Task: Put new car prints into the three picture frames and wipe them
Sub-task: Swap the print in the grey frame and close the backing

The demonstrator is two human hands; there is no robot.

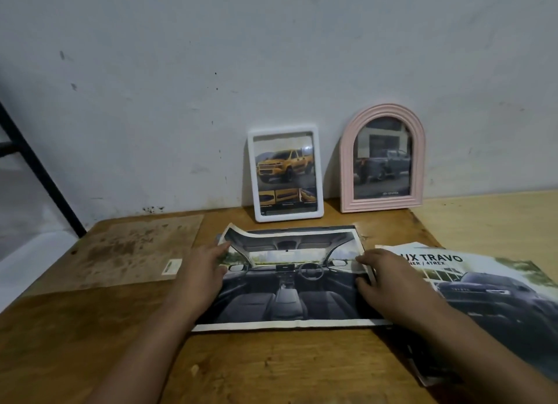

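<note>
Near the counter's (271, 370) back edge, the left hand (201, 271) presses flat on the car print (290, 280) while the right hand (382, 278) pinches its right edge. Pulling unevenly could tear or crease the already curled paper.

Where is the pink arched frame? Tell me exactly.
In the head view, the pink arched frame stands at the back of the wooden table, leaning on the wall, right of the white rectangular frame and behind the car-interior print.

I see a plain room in a home: a worn wooden worktop (271, 367) pushed against a scuffed, stained white wall (271, 56).
</note>
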